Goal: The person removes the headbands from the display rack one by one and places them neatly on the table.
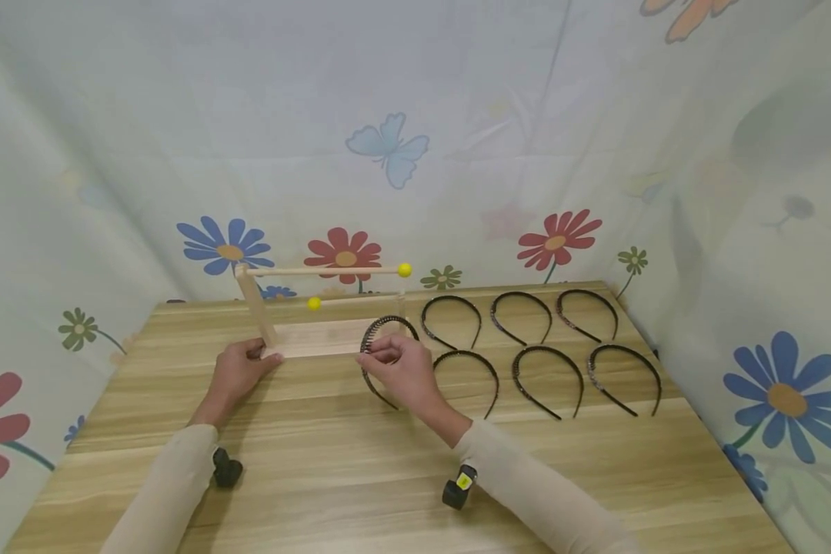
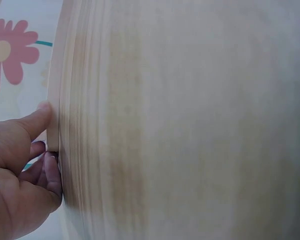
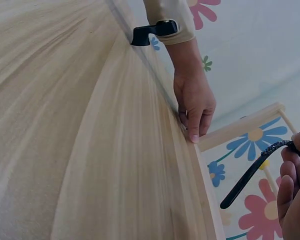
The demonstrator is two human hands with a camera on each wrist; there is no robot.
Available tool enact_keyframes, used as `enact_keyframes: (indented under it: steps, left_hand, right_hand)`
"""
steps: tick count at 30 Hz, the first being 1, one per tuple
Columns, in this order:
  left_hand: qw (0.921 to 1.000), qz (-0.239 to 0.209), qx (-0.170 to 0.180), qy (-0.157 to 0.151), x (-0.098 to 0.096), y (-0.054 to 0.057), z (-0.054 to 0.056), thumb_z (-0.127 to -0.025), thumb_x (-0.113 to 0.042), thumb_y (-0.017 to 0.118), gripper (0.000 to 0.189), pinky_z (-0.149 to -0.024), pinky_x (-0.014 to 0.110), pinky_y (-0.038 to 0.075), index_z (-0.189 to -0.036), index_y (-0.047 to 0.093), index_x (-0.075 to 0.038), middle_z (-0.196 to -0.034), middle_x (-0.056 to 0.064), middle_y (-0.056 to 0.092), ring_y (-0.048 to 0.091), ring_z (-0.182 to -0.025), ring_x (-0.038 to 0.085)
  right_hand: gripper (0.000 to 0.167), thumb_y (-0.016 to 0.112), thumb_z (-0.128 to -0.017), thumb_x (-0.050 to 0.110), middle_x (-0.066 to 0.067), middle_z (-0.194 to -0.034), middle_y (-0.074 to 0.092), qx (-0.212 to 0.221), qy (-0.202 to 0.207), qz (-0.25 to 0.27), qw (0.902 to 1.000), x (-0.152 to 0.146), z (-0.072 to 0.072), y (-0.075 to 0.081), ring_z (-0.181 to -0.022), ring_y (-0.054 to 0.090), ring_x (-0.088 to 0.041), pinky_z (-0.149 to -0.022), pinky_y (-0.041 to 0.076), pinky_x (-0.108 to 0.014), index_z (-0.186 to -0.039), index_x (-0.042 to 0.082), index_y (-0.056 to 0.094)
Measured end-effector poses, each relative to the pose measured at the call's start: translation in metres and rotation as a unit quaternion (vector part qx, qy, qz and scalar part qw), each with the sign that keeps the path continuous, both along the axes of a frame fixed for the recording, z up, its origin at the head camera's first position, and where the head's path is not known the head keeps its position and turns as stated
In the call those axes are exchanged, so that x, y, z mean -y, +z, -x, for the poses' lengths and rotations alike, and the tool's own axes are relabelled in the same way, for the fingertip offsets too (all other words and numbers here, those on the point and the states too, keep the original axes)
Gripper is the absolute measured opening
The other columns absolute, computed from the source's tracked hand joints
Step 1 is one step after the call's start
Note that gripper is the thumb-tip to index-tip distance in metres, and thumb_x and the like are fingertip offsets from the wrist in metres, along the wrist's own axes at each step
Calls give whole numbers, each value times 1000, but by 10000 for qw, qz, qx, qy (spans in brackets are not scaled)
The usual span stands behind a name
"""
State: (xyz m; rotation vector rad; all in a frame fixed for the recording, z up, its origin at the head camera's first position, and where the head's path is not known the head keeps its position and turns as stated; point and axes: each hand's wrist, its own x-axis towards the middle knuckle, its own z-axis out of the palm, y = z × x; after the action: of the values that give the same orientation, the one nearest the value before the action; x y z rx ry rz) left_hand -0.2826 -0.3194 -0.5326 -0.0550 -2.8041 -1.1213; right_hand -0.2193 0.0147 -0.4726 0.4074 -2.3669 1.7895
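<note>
My left hand [image 1: 238, 371] pinches the near left corner of a wooden rack [image 1: 318, 341], its thumb on the base board and its fingers at the lower edge, as the left wrist view shows. From the rack's upright post [image 1: 255, 308], a rod with a yellow ball [image 1: 405, 270] runs rightward. A second yellow ball [image 1: 314, 303] sits lower. In front of the base's right end, my right hand [image 1: 408, 373] holds a black toothed headband [image 1: 367, 342] upright by its side. Dark beads or stones cover part of this headband [image 3: 247, 175] in the right wrist view.
Several more black headbands lie in two rows to the right, among them a back-row one [image 1: 452, 298] and a front-row one [image 1: 548, 351]. A wood-grain table [image 1: 332, 477] bears everything. A flowered cloth [image 1: 457, 192] hangs behind and at both sides.
</note>
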Motion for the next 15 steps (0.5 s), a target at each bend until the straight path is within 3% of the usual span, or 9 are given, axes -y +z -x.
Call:
enact_keyframes:
  steps: [15]
  left_hand:
    - [10000, -22, 7, -55, 2, -1, 2, -96, -24, 74, 53, -97, 56, 49, -135, 59, 9, -125, 27, 66, 63, -118, 40]
  right_hand:
    - [19, 83, -88, 25, 1, -84, 76, 524, 12, -33, 9986, 14, -1, -22, -71, 71, -6, -65, 57, -25, -96, 10, 74]
